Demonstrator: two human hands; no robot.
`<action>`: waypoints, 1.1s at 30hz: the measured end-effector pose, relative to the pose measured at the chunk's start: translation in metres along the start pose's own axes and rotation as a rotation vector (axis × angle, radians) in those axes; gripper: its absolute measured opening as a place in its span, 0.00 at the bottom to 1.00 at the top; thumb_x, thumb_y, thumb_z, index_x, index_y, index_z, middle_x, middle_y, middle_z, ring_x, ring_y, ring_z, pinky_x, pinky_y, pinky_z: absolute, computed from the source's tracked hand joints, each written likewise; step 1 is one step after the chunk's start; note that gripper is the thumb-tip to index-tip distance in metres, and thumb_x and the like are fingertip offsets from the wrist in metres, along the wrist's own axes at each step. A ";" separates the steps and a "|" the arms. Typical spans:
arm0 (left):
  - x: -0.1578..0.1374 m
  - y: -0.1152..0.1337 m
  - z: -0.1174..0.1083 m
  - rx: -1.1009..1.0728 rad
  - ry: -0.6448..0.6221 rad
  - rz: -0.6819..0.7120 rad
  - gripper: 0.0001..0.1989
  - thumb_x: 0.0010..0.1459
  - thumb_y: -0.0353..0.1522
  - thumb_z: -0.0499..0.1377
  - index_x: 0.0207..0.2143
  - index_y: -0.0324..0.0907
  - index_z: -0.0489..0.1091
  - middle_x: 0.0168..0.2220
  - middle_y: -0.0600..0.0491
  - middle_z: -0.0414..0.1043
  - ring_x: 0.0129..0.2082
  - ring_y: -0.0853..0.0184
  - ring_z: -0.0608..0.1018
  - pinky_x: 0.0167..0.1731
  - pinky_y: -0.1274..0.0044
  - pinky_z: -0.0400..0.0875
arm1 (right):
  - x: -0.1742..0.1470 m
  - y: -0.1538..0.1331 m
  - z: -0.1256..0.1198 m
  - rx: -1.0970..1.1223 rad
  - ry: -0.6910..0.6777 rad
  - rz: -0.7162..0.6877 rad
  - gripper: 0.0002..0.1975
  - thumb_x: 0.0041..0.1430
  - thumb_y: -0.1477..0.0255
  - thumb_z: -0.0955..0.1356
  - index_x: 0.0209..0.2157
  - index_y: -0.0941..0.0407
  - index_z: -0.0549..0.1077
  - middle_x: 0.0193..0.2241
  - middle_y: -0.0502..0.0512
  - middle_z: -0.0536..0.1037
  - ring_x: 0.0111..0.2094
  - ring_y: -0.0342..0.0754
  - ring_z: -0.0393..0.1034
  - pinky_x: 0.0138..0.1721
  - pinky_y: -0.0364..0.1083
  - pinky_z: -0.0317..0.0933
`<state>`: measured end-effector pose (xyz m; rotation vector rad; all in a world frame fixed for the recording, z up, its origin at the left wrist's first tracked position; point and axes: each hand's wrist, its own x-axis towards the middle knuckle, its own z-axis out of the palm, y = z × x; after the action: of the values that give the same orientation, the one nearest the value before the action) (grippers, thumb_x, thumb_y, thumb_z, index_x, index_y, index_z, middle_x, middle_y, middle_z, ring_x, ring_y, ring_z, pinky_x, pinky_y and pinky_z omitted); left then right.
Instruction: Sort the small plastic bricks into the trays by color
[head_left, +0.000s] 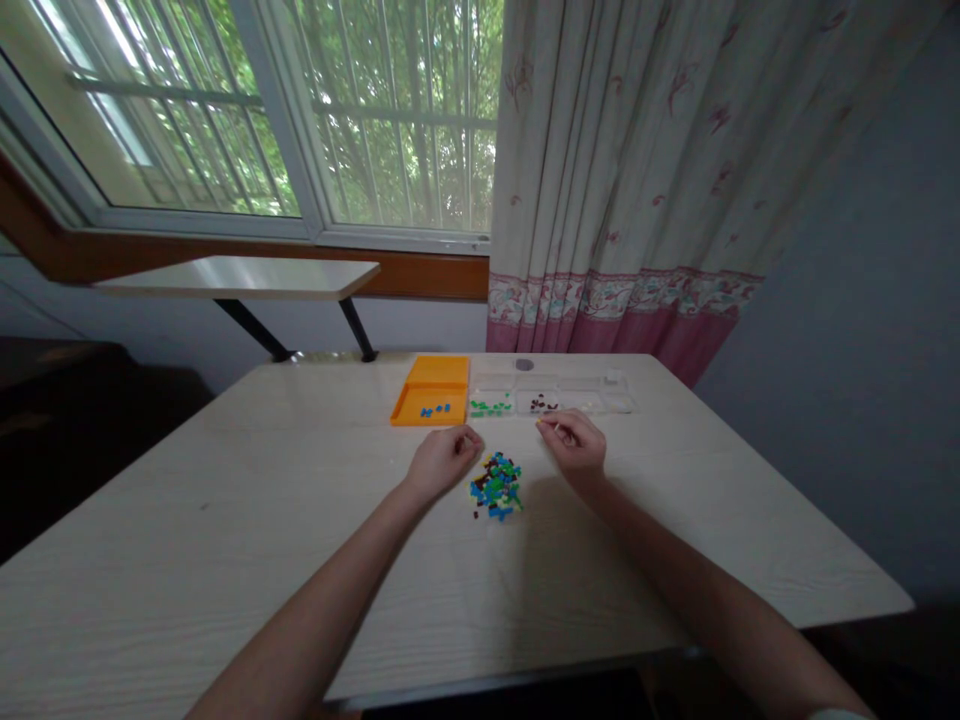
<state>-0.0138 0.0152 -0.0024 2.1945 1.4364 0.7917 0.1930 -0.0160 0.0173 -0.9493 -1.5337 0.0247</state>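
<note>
My right hand [576, 442] pinches a small yellow piece [538, 422] just in front of a clear compartment box [628, 400]. My left hand [444, 460] is closed, thumb and fingers together, beside the left of a pile of small building bricks [496, 488]. Whatever is in those fingers, if anything, I cannot make out. Blue, green, dark brown and yellow pieces are mixed in the pile. Green bricks [491, 406] lie in one front compartment, and dark brown bricks [541, 403] in the one to its right. Blue bricks [436, 410] sit inside an open orange box [437, 371].
Behind the clear box, a grey round object [524, 365] lies on the pale wooden table [225, 540]. A raised shelf [247, 276] on black legs stands at the back left. A curtain [600, 200] hangs behind the table, beside the window.
</note>
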 end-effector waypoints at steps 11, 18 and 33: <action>0.000 0.000 0.001 0.043 -0.017 0.011 0.10 0.50 0.33 0.51 0.30 0.40 0.70 0.18 0.57 0.63 0.19 0.73 0.64 0.20 0.82 0.51 | 0.013 0.036 -0.013 -0.143 -0.102 0.104 0.09 0.51 0.67 0.64 0.30 0.57 0.71 0.23 0.51 0.71 0.19 0.38 0.58 0.21 0.39 0.55; 0.000 -0.001 0.000 0.046 -0.026 0.025 0.10 0.50 0.34 0.50 0.30 0.40 0.69 0.18 0.57 0.64 0.19 0.73 0.64 0.20 0.82 0.51 | 0.034 0.113 -0.080 -0.678 -0.151 0.350 0.13 0.50 0.64 0.62 0.32 0.55 0.73 0.19 0.50 0.71 0.21 0.43 0.63 0.25 0.41 0.53; 0.000 -0.004 0.000 0.090 -0.053 0.042 0.11 0.51 0.35 0.50 0.30 0.41 0.70 0.20 0.56 0.66 0.20 0.73 0.65 0.20 0.82 0.52 | 0.027 0.153 -0.106 -0.837 -0.066 0.617 0.17 0.50 0.64 0.60 0.34 0.57 0.75 0.23 0.57 0.75 0.25 0.48 0.66 0.26 0.44 0.55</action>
<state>-0.0166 0.0163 -0.0051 2.3022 1.4302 0.6904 0.3664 0.0470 -0.0167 -2.0796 -1.2459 -0.1589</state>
